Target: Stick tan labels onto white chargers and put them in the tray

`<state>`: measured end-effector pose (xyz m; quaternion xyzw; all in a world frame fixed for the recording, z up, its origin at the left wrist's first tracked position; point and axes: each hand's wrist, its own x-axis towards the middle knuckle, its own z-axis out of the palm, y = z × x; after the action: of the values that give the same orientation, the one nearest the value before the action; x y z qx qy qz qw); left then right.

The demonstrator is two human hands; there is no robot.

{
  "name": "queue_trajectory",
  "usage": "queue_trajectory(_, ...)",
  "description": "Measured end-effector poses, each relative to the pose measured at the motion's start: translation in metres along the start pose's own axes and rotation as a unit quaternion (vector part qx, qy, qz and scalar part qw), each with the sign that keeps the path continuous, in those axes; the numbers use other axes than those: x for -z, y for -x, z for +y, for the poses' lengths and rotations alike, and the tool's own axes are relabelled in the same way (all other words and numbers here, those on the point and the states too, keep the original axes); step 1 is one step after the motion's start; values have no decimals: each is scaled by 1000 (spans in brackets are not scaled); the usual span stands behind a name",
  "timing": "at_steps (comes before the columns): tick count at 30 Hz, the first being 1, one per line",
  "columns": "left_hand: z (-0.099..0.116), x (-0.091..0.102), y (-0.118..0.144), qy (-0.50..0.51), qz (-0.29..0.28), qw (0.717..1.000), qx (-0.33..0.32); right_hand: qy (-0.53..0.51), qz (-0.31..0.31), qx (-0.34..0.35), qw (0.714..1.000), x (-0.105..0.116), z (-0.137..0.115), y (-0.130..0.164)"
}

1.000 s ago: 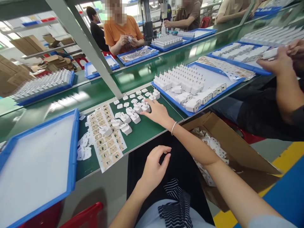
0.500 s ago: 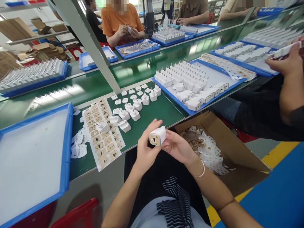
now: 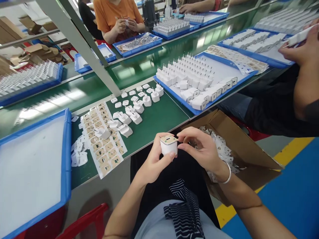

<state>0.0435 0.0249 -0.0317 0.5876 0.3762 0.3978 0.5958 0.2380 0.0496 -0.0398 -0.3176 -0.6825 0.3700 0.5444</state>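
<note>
Through the camera I see a smooth green workbench (image 3: 159, 118). Forward-left of the left hand (image 3: 156, 161) lie a tan-and-white sticker sheet (image 3: 101, 152), chunky white plastic plug housings (image 3: 126, 130) and thin white rounded plates (image 3: 80, 157); ahead of the right hand (image 3: 205, 149), a blue-rimmed plastic tray (image 3: 221, 71).

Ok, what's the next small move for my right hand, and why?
Probably peel the tan paper off the white charger: your right hand is at the paper's edge, while your left hand grips the charger with the papered face turned up.
</note>
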Motion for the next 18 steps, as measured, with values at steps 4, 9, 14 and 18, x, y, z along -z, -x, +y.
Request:
queue_trajectory(4, 0, -4, 3, -2, -17, 1000, -4, -32, -39, 21, 998, 7, -4, -7)
queue_trajectory(9, 2, -6, 6, -45, -8, 999, -2, -82, -31, -20, 996, 7, -8, -6)
queue_trajectory(14, 1, -6, 6, -58, 13, 998, 12, -83, -17, -44, 995, 7, -10, -3)
queue_trajectory(18, 1, -9, 5, -27, 9, 1000, 10, -91, -21, -82, 992, 9, -13, -5)
